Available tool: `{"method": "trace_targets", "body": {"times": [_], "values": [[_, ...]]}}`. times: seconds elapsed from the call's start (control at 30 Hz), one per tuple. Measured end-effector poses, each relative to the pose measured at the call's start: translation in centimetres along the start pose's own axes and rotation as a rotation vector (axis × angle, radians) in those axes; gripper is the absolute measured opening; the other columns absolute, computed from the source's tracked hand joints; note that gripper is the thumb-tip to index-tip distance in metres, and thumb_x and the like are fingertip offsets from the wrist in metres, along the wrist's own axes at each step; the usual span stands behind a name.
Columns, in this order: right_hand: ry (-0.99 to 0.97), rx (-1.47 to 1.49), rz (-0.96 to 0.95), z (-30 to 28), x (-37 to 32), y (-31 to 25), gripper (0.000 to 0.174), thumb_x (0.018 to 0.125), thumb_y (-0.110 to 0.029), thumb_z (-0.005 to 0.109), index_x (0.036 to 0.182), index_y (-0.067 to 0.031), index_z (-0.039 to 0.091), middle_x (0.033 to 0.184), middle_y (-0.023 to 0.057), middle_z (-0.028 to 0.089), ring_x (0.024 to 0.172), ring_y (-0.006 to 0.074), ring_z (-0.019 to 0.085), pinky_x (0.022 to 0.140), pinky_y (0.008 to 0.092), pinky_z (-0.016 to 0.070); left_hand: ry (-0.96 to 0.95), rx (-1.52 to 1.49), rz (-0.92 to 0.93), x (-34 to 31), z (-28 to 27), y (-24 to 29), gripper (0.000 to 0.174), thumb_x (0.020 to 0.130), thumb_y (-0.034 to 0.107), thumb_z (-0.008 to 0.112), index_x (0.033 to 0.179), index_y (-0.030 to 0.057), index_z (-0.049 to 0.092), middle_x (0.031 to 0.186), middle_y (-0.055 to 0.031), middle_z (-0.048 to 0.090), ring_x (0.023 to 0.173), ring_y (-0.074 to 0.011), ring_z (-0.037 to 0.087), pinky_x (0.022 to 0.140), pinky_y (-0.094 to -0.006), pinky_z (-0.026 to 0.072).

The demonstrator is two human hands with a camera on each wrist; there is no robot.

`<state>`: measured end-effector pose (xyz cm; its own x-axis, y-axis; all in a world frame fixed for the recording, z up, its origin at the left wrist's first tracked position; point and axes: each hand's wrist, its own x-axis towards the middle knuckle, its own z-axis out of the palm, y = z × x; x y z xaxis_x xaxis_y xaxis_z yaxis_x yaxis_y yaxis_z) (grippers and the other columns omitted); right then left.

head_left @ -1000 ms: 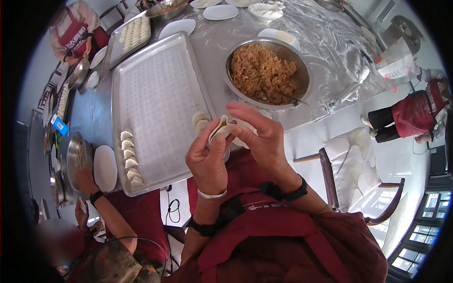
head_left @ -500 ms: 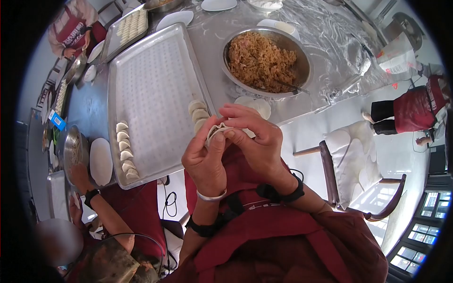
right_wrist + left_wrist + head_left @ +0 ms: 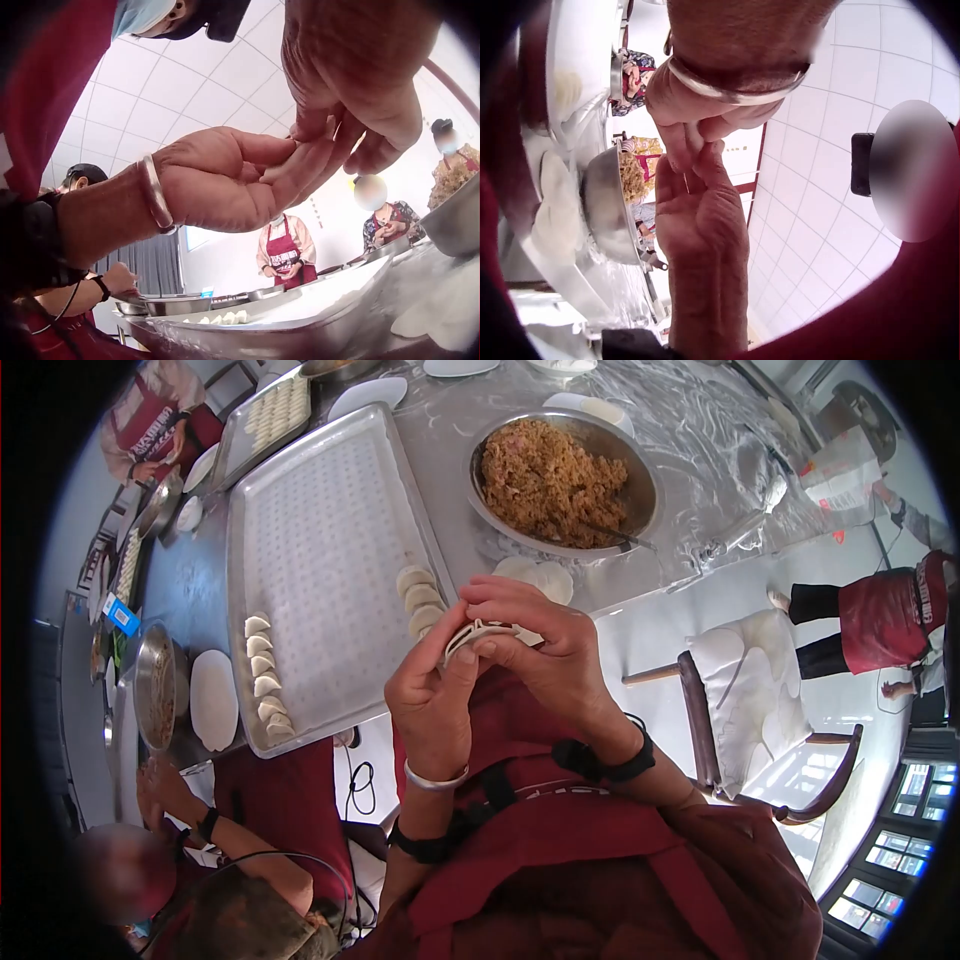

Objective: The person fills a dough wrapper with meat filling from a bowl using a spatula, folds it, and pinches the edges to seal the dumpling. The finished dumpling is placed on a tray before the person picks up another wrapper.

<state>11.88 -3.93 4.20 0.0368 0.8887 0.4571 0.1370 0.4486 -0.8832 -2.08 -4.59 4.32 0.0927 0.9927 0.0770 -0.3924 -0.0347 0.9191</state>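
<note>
Centrally, the left hand (image 3: 435,700) and right hand (image 3: 552,650) pinch one dumpling (image 3: 478,630) between thumbs and fingers, beside a metal tray (image 3: 325,570). Light, even pressure along the rim should join the dough cleanly — too hard a squeeze could tear it. The head view shows the dumpling's folded edge; the left wrist view adds the steel bowl's (image 3: 602,206) outer wall — fingers seem to hide the dumpling there.
</note>
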Motion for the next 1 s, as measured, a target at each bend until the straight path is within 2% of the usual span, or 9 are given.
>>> {"method": "trace_targets", "body": {"times": [0.13, 0.2, 0.33, 0.43, 0.5, 0.6, 0.7, 0.8, 1.0], "values": [[0.009, -0.05, -0.034, 0.0, -0.2, 0.3, 0.017, 0.08, -0.002, 0.073, 0.098, -0.0015, 0.072, 0.115, 0.013, 0.07, 0.119, 0.0303, 0.061, 0.097, 0.0389, 0.0496, -0.064, 0.176, -0.03, -0.1, -0.6, 0.7, 0.037, 0.097, 0.001, 0.055, 0.132, -0.0098, 0.053, 0.121, -0.0166, 0.063, 0.106, -0.0208, 0.064, 0.094, -0.032, 0.0543], [0.02, -0.104, -0.083, 0.0, -0.2, 0.3, 0.016, 0.078, -0.001, 0.073, 0.093, -0.0007, 0.072, 0.111, 0.0125, 0.071, 0.115, 0.0312, 0.063, 0.096, 0.0391, 0.0498, -0.142, 0.188, -0.084, 0.0, -0.9, 1.1, 0.036, 0.098, 0.0, 0.05, 0.132, -0.011, 0.052, 0.121, -0.0167, 0.062, 0.109, -0.0215, 0.063, 0.095, -0.0338, 0.0545], [-0.046, -0.122, -0.09, -0.1, -0.4, 0.5, 0.017, 0.077, 0.0, 0.073, 0.094, -0.0016, 0.072, 0.115, 0.0139, 0.07, 0.118, 0.0333, 0.06, 0.097, 0.0402, 0.0495, -0.243, 0.152, -0.214, 0.7, -2.1, 1.8, 0.036, 0.096, -0.002, 0.05, 0.132, -0.0102, 0.052, 0.122, -0.0173, 0.061, 0.107, -0.0215, 0.064, 0.096, -0.0337, 0.0546], [-0.048, -0.106, -0.049, 0.2, -0.5, 0.3, 0.019, 0.077, 0.0, 0.073, 0.096, -0.0022, 0.072, 0.119, 0.0142, 0.068, 0.121, 0.0338, 0.059, 0.098, 0.0406, 0.0491, -0.278, 0.149, -0.247, 1.0, -2.2, 2.6, 0.042, 0.097, -0.001, 0.046, 0.137, -0.0114, 0.045, 0.124, -0.0184, 0.06, 0.112, -0.0238, 0.062, 0.096, -0.0365, 0.0544], [-0.056, -0.074, -0.047, 0.4, -0.4, -0.1, 0.021, 0.078, 0.0, 0.073, 0.099, -0.0023, 0.072, 0.122, 0.0142, 0.067, 0.122, 0.0345, 0.057, 0.098, 0.0408, 0.0488, -0.262, 0.124, -0.238, 0.9, -2.2, 2.7, 0.046, 0.096, -0.002, 0.047, 0.14, -0.0112, 0.04, 0.125, -0.0187, 0.058, 0.113, -0.0246, 0.061, 0.097, -0.0374, 0.0545], [-0.085, -0.001, -0.034, 0.3, -0.7, 0.5, 0.02, 0.082, -0.001, 0.072, 0.102, -0.0023, 0.072, 0.125, 0.0136, 0.066, 0.12, 0.031, 0.06, 0.097, 0.038, 0.049, -0.264, 0.063, -0.211, 0.6, -2.0, 3.0, 0.049, 0.096, -0.001, 0.05, 0.142, -0.0107, 0.036, 0.127, -0.0188, 0.057, 0.114, -0.0252, 0.061, 0.097, -0.039, 0.0545], [0.036, 0.29, 0.23, 0.8, -0.8, -0.5, 0.016, 0.086, -0.002, 0.07, 0.102, -0.001, 0.071, 0.124, 0.0143, 0.066, 0.116, 0.0248, 0.061, 0.095, 0.034, 0.0492, -0.233, -0.04, -0.161, 0.0, -2.0, 2.6, 0.049, 0.097, 0.004, 0.054, 0.141, -0.0101, 0.038, 0.127, -0.0182, 0.057, 0.114, -0.0258, 0.061, 0.097, -0.0398, 0.0547], [0.094, 0.526, 0.392, 1.7, -0.6, -2.1, 0.014, 0.088, -0.003, 0.069, 0.101, 0.0005, 0.071, 0.122, 0.0155, 0.066, 0.113, 0.0199, 0.062, 0.094, 0.0313, 0.0492, -0.135, -0.102, -0.11, -0.8, -2.0, 1.1, 0.048, 0.098, 0.01, 0.058, 0.139, -0.0092, 0.042, 0.127, -0.0169, 0.058, 0.113, -0.0261, 0.062, 0.096, -0.0393, 0.0548], [0.149, 0.4, 0.232, 2.8, -1.3, -1.8, 0.012, 0.088, -0.005, 0.07, 0.098, 0.0008, 0.071, 0.12, 0.015, 0.067, 0.112, 0.0205, 0.062, 0.093, 0.0319, 0.0495, -0.04, -0.221, -0.06, -1.4, -0.9, 0.8, 0.045, 0.1, 0.013, 0.056, 0.138, -0.0078, 0.044, 0.129, -0.0154, 0.058, 0.115, -0.025, 0.061, 0.097, -0.0378, 0.0545]]}}
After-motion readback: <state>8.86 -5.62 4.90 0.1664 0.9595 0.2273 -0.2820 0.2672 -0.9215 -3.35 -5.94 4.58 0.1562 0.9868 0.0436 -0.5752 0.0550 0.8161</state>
